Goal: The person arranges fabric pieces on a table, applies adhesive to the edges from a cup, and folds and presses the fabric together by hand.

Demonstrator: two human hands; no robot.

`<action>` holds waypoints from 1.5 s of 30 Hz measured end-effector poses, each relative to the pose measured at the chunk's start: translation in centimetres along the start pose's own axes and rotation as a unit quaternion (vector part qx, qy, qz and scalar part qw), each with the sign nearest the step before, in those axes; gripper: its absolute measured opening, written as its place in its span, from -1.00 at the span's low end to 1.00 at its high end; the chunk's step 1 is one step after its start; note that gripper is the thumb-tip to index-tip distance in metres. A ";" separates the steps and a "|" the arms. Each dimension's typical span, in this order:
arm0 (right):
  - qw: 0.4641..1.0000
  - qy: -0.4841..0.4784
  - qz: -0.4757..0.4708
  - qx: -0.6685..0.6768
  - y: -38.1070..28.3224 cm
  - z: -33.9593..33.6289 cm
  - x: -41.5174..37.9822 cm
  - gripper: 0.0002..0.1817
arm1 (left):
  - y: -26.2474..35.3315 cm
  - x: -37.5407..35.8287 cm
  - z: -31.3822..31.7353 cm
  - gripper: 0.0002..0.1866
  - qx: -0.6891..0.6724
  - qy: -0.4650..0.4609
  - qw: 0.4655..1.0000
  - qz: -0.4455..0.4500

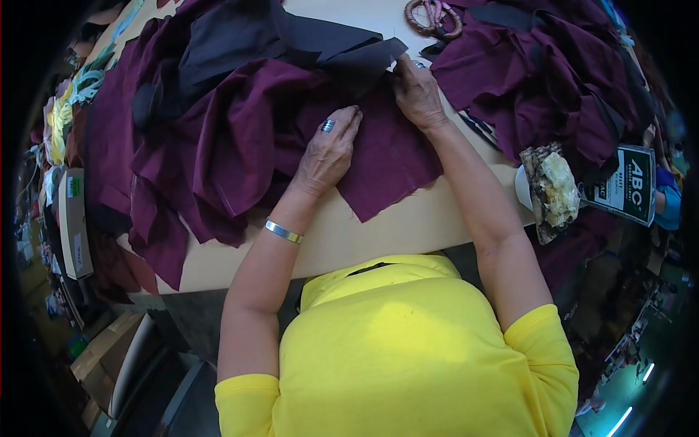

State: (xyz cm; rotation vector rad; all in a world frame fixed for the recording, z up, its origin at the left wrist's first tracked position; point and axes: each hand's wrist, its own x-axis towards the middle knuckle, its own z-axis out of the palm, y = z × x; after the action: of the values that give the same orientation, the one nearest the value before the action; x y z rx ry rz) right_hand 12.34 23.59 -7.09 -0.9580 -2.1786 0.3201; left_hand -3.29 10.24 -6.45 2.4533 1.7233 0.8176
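A maroon cloth point(389, 156) lies in front of me on the table, bunched into folds on the left, with a black cloth point(251, 40) over its far part. My left hand point(328, 149) rests flat on the maroon cloth, fingers stretched forward and a ring on one of them. At the far edge, my right hand point(420, 95) has its fingers closed at the corner of the black cloth, thumb side against it. Part of that grip is hidden behind the hand.
Another heap of maroon cloth point(524, 80) lies to the right, beside wrapped scissor handles point(435, 18). A dark slim tool point(477, 130) is by my right forearm. At the right edge are a yellowish lump point(557, 189) and an ABC tin point(622, 182). A long box point(75, 222) stands left.
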 end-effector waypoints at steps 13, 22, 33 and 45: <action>0.999 0.011 0.027 0.016 0.0 0.6 -0.5 -0.54 | -1.8 1.0 -0.7 -0.56 -0.021 -0.006 1.000 0.007; 0.997 -0.025 0.063 -0.024 0.0 1.0 0.7 -0.47 | -1.8 0.9 -0.3 -0.52 0.013 -0.015 1.000 0.002; 0.999 -0.005 0.041 0.006 0.9 1.1 0.7 -0.50 | -2.8 1.0 -0.6 -0.50 0.013 -0.043 0.998 0.050; 0.994 -0.046 -0.078 0.060 -5.8 -1.1 -5.0 -0.67 | -1.3 5.7 -2.8 -0.67 0.010 -0.111 0.993 -0.050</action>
State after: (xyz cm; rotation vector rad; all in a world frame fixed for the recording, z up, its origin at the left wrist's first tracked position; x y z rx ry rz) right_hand 12.31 15.96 -6.09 -0.7155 -2.2746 0.4215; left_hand -4.24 15.04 -2.16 2.3442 1.7616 0.4989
